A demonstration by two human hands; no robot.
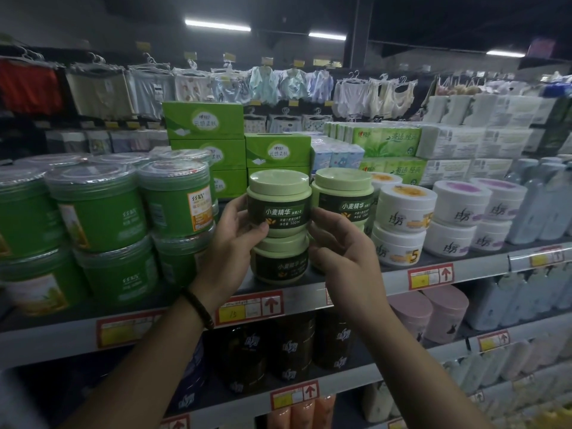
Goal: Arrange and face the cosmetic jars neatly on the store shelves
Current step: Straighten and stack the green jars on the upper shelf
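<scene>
The left hand (235,239) grips the top jar (278,201), thumb on its dark label and fingers round its left side. This pale-green-lidded jar sits stacked on a matching lower jar (280,263) at the front of the shelf (483,264). The right hand (343,249) has its thumb against the neighbouring jar (342,193) just beside it, fingers curled; whether that grip holds it I cannot tell. Green tubs (102,205) stand to the left, white jars (405,205) to the right, and tissue boxes (204,122) behind.
</scene>
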